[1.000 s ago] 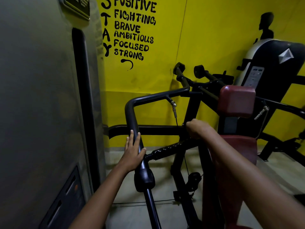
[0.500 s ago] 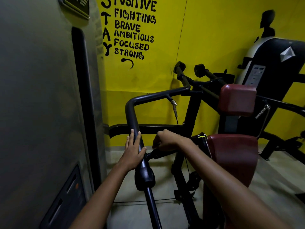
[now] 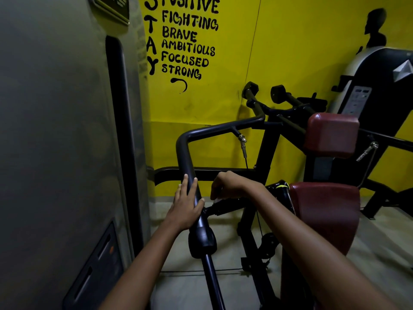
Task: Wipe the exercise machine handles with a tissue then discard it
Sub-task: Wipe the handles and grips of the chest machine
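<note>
A person's left hand (image 3: 186, 205) rests on the bent black bar (image 3: 185, 157) of a gym machine, its fingers (image 3: 192, 186) laid nearly straight along the tube and the thumb pressed against its right side, just above a thick black collar (image 3: 202, 241). The right hand (image 3: 230, 185) reaches in from the right with knuckles up and fingers curled down over the ribbed black handle (image 3: 225, 205) that branches off the bar; a small pale scrap, apparently the tissue (image 3: 216, 200), shows beneath the fingertips, pressed against the grip. The two hands sit near each other but apart, with the bar between them. To the right stand the machine's dark red seat pad (image 3: 326, 218) and, above it, a red chest pad (image 3: 330, 134). A metal cable clip (image 3: 243, 142) hangs from the upper run of the bar. Behind, a yellow wall (image 3: 279, 52) carries hand-painted black lettering (image 3: 185, 39) reading "positive, fighting, brave, ambitious, focused, strong". A grey weight-stack housing (image 3: 55, 130) fills the left side, and the floor (image 3: 185, 283) below is pale.
</note>
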`<state>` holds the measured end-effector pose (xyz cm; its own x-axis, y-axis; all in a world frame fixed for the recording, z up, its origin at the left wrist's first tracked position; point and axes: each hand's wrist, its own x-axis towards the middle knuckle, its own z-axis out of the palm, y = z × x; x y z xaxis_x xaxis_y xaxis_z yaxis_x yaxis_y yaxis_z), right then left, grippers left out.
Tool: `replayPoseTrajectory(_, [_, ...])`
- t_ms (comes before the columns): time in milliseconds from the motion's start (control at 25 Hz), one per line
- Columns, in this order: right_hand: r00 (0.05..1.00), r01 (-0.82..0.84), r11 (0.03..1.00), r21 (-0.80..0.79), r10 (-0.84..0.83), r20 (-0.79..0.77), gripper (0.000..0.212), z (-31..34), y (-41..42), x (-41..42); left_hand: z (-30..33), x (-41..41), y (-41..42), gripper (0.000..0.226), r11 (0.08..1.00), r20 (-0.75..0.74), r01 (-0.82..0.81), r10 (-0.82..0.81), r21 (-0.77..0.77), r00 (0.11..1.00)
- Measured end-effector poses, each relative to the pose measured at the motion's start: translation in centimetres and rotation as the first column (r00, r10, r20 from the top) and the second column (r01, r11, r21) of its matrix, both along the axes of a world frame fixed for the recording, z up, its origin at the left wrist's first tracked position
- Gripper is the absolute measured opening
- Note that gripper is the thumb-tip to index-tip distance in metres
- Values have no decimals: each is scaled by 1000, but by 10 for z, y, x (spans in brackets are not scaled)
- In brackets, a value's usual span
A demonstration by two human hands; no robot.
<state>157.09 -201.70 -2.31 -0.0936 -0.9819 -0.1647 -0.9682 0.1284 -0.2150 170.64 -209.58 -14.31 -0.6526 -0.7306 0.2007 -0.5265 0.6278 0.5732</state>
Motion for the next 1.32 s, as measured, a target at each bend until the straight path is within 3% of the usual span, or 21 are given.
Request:
replayPoseTrajectory(120, [998,11,992,-122,-19,-60,13,-12,11,0,-1,0,1,67,1000,-35,-8,9,9,999])
replayPoseTrajectory(200, [988,46,956,-290,-86,-126,12,-35,24,5,-2,-1,0,67,1000,-50,-9,10,18,999])
replayPoseTrajectory(320, [970,23,817,-576,-157,-184,3,-75,47,22,-1,-2,1,68,1000,-28,-2,3,22,1000])
replayPoseTrajectory(440, [947,-18,719,-695,-210,-242,12,-96,58,28,2,-1,4,66,999,-1,0,0,39,1000])
replayPoseTrajectory(600, [891,-36,677,-736,-312,-331,23,-93,69,18,5,1,7,63,998,9,20,-20,52,1000])
replayPoseTrajectory(760, [830,146,656,-741,-489,-269,51,-89,76,12,7,2,10,62,998,3,27,-27,59,1000])
replayPoseTrajectory(920, [900,-39,699,-714,-286,-329,55,-107,77,24,6,1,10,62,998,-13,18,-17,58,1000])
replayPoseTrajectory(1000, [890,-58,726,-686,-273,-365,58,-114,76,24,5,0,9,62,998,-15,18,-18,54,1000])
replayPoseTrajectory(1160, [841,304,670,-677,-523,-139,85,-119,72,10,6,3,9,62,998,-17,32,-32,58,999])
replayPoseTrajectory(1240, [794,418,627,-657,-603,-71,97,-118,73,6,6,3,9,62,996,-24,40,-38,75,999])
replayPoseTrajectory(1320, [755,480,573,-665,-656,-20,94,-113,72,2,7,3,10,62,996,-27,41,-39,76,999])
